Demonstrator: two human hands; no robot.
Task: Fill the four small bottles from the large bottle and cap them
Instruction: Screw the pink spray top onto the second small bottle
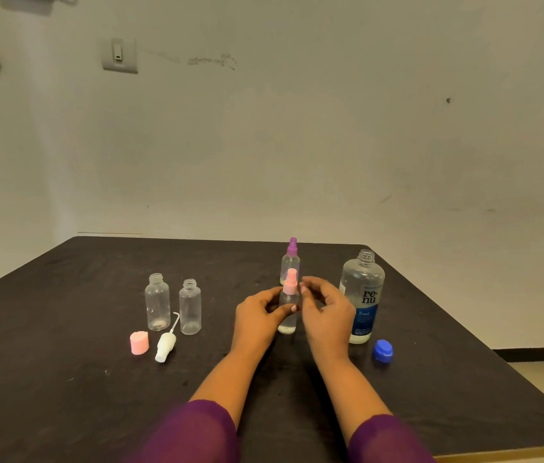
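A small clear bottle with a pink spray cap [290, 285] stands on the dark table [63, 379]. My left hand [257, 315] grips its body. My right hand [325, 312] hovers beside the cap, fingers curled and apart from it. Behind stands another small bottle with a purple spray cap [291, 260]. Two uncapped small clear bottles [157, 302] [190, 307] stand at the left. A pink cap [139, 342] and a white spray cap with tube [165, 345] lie in front of them. The large bottle [362, 295], uncapped, stands right; its blue cap [383, 351] lies nearby.
The table's right edge [484, 349] runs diagonally close to the large bottle and blue cap. A pale wall rises behind the table, with a switch plate [119, 55] high at the left.
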